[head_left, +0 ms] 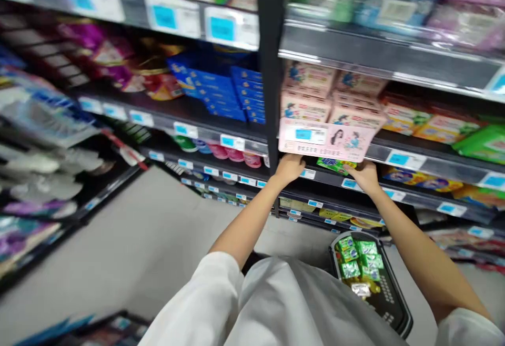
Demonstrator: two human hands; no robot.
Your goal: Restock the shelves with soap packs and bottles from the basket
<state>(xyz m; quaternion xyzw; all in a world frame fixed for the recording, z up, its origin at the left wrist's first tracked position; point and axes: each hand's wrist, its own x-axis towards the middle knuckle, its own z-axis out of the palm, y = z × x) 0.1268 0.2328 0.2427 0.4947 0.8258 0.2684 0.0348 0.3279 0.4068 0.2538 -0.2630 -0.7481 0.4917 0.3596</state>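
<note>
White shirt [272,304] nearest; both hands reach to a shelf [330,179] below a pink card [349,141].
Just under the card, at the shelf's front, is a green packet [332,165], probably light, firm and slippery-wrapped, best held by its short ends. Its long axis runs roughly left to right, along the shelf. The right hand [366,176] has its thumb over the right end; whether its fingers, or the left hand's [290,167], are clamped, I cannot tell.

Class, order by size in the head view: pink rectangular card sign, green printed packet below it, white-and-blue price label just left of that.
1. Pink rectangular card sign
2. Green printed packet, partly hidden
3. White-and-blue price label
</note>
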